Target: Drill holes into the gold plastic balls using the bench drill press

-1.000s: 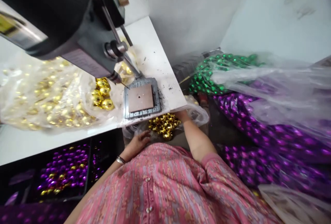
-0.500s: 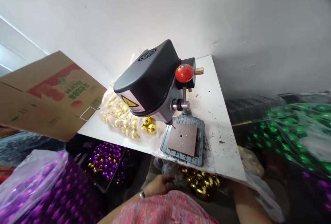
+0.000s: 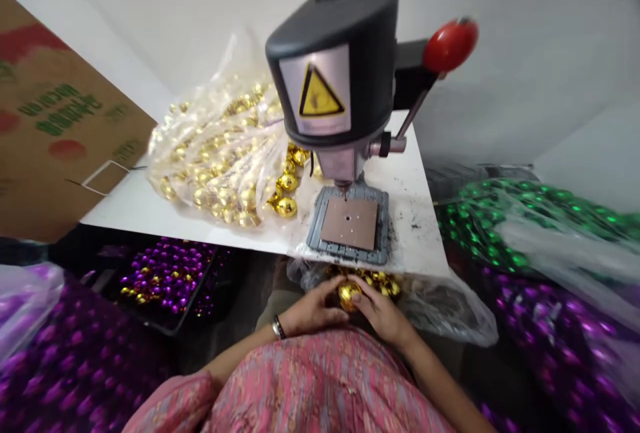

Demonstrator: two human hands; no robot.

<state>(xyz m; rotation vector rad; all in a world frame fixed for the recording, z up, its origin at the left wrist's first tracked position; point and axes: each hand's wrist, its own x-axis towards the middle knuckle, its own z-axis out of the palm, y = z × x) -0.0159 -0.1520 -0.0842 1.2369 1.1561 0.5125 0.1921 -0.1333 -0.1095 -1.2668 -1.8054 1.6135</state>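
Observation:
A shiny gold ball point(image 3: 349, 295) sits between my two hands, just below the table's front edge. My left hand point(image 3: 314, 309), with a bracelet at the wrist, is closed against the ball's left side. From the right, my right hand point(image 3: 384, 315) grips it with thumb and fingers. Behind my fingers lie more gold balls point(image 3: 384, 281) in a plastic bag, partly hidden. Above and beyond my hands stands a small black drill press point(image 3: 345, 53) with a red knob point(image 3: 451, 45). A brown square board point(image 3: 349, 225) with a hole rests on its grey base point(image 3: 383, 233).
The white table point(image 3: 420, 219) carries a large clear bag of gold balls point(image 3: 215, 159) left of the press. A cardboard box point(image 3: 55, 133) stands at left, above a crate of purple and gold balls point(image 3: 173, 273). Green balls point(image 3: 485, 226) and purple balls point(image 3: 555, 333) fill bags at right.
My right hand has come in from the right, and both hands now hold a gold ball. The view has shifted, so the press appears larger and nearer.

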